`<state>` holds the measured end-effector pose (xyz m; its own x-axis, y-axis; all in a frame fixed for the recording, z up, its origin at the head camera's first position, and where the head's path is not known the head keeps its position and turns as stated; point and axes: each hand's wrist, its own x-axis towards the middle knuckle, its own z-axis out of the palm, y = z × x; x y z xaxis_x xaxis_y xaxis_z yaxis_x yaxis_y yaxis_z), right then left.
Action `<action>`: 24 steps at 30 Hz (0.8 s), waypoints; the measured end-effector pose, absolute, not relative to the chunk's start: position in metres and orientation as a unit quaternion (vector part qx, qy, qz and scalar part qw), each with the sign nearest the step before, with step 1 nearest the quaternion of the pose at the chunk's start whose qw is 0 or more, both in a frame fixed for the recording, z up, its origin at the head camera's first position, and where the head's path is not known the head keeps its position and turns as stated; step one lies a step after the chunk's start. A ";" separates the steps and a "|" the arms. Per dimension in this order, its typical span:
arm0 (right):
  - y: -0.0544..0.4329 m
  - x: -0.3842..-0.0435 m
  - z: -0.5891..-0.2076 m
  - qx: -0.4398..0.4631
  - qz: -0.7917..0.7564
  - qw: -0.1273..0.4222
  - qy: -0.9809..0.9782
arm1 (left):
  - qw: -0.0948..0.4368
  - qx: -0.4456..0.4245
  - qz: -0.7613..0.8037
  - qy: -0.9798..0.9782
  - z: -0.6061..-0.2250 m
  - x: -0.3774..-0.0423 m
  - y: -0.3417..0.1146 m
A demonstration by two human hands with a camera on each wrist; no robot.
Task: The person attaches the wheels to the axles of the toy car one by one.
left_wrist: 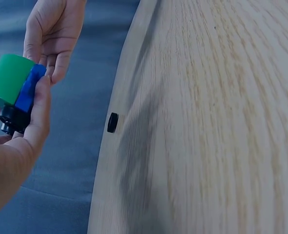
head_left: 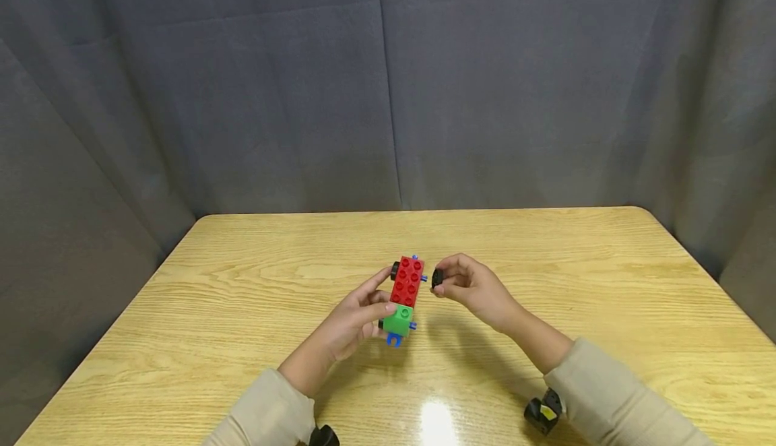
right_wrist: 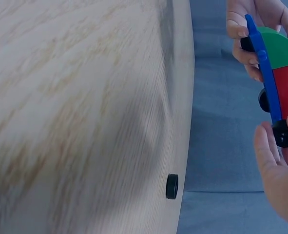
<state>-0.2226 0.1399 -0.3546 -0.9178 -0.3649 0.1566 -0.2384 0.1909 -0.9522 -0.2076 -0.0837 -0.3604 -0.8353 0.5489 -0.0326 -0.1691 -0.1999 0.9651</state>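
— What is closest to us?

— Two tan sleeves [head_left: 267,412] at the bottom of the head view. A bit farther up, in the middle of the frame, the left hand [head_left: 354,321] grips a toy brick car [head_left: 405,298] and holds it up above the tabletop [head_left: 242,298].

— What does the car look like?

— It has a red brick [head_left: 407,281] on the far part, a green brick [head_left: 400,320] on the near part, and a blue base [right_wrist: 265,73] under both. Its long side runs from near to far, away from the person. The left fingers curl round the near, green end.

— And the other hand?

— The right hand [head_left: 469,288] is just to the right of the car. Its fingers pinch a small black wheel [head_left: 437,278]. The wheel is right beside the far end of the car, next to a little blue peg [head_left: 424,277] that sticks out of the side. I cannot tell if they touch. So the right hand is the one closer to that peg.

— Are there more wheels?

— Yes, a black wheel [head_left: 395,271] is on the car's left side. In the right wrist view, another loose black wheel [right_wrist: 172,186] lies on the tabletop, low in the frame, well apart from the hands.

— And far away?

— A grey curtain [head_left: 388,82] hangs behind the tabletop.
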 end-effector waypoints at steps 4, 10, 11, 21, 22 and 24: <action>0.140 -0.222 -0.355 -0.192 -0.611 0.053 0.766 | 0.241 0.167 0.755 0.586 -0.360 -0.207 -0.083; 0.138 -0.221 -0.355 -0.194 -0.619 0.051 0.760 | 0.241 0.169 0.753 0.588 -0.360 -0.207 -0.083; 0.138 -0.221 -0.355 -0.194 -0.619 0.051 0.759 | 0.241 0.170 0.753 0.589 -0.360 -0.206 -0.083; 0.137 -0.221 -0.355 -0.194 -0.616 0.055 0.762 | 0.244 0.174 0.752 0.588 -0.359 -0.205 -0.082; 0.137 -0.221 -0.355 -0.194 -0.617 0.055 0.761 | 0.245 0.174 0.752 0.587 -0.359 -0.205 -0.082; 0.137 -0.221 -0.355 -0.195 -0.616 0.055 0.761 | 0.246 0.176 0.753 0.585 -0.359 -0.205 -0.081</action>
<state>-0.2214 0.1372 -0.3551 -0.9178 -0.3648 0.1567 -0.2290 0.1641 -0.9595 -0.2048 -0.0814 -0.3587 -0.8173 0.5757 -0.0233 -0.1647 -0.1947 0.9669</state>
